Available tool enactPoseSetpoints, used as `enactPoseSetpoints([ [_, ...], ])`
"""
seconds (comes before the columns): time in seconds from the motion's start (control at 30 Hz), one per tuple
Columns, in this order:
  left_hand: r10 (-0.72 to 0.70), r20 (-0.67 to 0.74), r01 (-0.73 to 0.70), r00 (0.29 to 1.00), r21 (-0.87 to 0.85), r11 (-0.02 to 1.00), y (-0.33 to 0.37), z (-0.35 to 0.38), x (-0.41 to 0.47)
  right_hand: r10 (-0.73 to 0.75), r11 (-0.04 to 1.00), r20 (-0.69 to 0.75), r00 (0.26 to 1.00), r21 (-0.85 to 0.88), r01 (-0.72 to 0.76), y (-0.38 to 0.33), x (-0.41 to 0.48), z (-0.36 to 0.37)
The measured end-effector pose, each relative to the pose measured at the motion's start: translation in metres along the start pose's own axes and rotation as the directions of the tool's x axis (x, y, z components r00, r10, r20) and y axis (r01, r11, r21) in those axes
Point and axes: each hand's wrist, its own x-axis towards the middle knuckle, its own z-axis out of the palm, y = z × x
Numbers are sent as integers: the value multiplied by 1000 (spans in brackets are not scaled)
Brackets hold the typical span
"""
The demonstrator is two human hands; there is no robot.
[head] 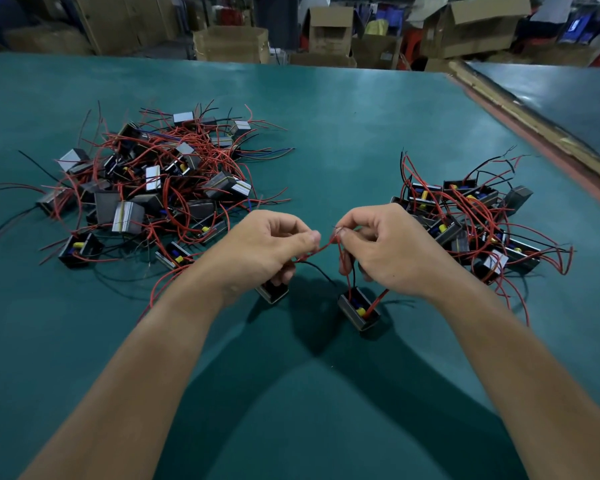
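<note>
Two bare forearms reach out over the dull teal-green mat of the worktable (pixel 309 393) and throw dark shadows on it. Just below the right hand (pixel 392 251), a small open black box-shaped electrical unit with a yellow part inside (pixel 359 311) sits low over the mat, and its red and black leads rise into the curled fingers. A second small black unit (pixel 273 292) shows under the left hand (pixel 267 244); whether its lower fingers hold that unit cannot be told. Each hand pinches between thumb and forefinger one end of the thin red wires (pixel 326 244), which meet twisted together between the two hands. Farther out, a large tangled heap of the same units and wires (pixel 146 188) lies on the left, and a smaller heap (pixel 471 223) lies on the right. Past the table's far edge stand brown cardboard boxes (pixel 229 43), some open, and a second grey-blue table (pixel 551 95) adjoins at the right.
</note>
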Motion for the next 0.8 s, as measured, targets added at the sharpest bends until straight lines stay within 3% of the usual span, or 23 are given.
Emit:
enactPoseSetpoints([
  [0.27, -113, 127, 104, 985, 75, 992, -1, 2, -2, 9, 1000, 13, 1000, 2, -9, -3, -3, 0],
  [0.63, -19, 285, 0, 958, 67, 998, 10, 2, -12, 15, 1000, 12, 1000, 11, -15, -5, -3, -1],
  [0.8, -94, 341, 58, 935, 114, 992, 7, 2, -9, 21, 999, 20, 1000, 30, -22, -5, -3, 0],
])
